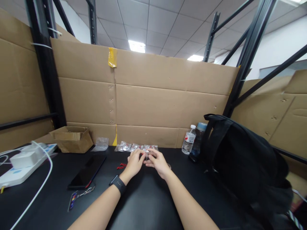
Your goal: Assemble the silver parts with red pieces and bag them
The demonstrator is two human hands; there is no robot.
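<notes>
Over the middle of the black table, my left hand [134, 162] and my right hand [158, 162] meet, fingers closed on a small shiny, silvery round piece [147, 155]. The fingers cover most of it, so its exact kind does not show. A red object with slim loops [121, 166] lies just left of my left hand. Behind my fingers stretches a row of clear plastic packets [129, 147] with small shiny pieces inside. A black watch [118, 184] is on my left wrist. Past my right hand, the edge of a small object peeks out.
At left are a cardboard box [72, 140], a clear bag [100, 143], a dark phone [87, 172], a keychain [73, 201] and a white power strip [26, 172] with cables. At right stand a water bottle [188, 142], a blue-capped bottle [200, 132] and a black backpack [240, 166].
</notes>
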